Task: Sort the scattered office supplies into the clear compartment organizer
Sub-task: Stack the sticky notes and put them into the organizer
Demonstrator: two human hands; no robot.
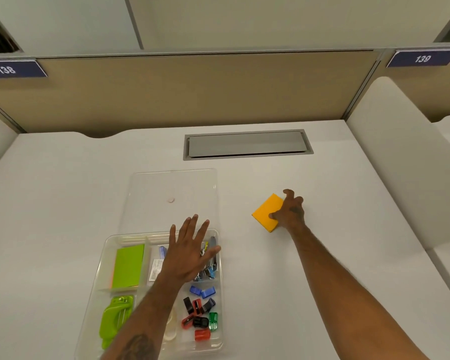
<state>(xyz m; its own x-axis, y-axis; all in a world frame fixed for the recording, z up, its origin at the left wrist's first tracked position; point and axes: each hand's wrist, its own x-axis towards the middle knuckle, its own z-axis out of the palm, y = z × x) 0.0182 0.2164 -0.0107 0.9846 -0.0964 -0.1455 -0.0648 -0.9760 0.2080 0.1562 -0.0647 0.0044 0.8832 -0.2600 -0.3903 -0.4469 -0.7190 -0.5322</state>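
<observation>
A person's right hand (290,211) closed on an orange pad of sticky notes (266,213) lying flat on the white desk (63,198), thumb against its near edge and fingers (292,194) curled over its far corner. The pad sat well to the right of the clear compartment organizer (109,287), which stood at the near edge of the desk. The left hand (189,252) hovered flat over the organizer's upper middle section, fingers (192,224) spread apart and holding nothing.

Inside the organizer, a green pad of sticky notes (128,266) filled the upper left compartment, with a green stapler-like tool (115,320) in the compartment below it. Small pencil sharpeners (200,315) in blue, red, black and green were piled in the lower right compartment. Above them, a heap of small clips (209,263) showed partly from under the left hand. A roll of clear tape (170,328) lay beside the left forearm.

The organizer's clear lid (172,193) rested on the desk just beyond it. A grey cable hatch (247,144) was set into the desk farther back.
</observation>
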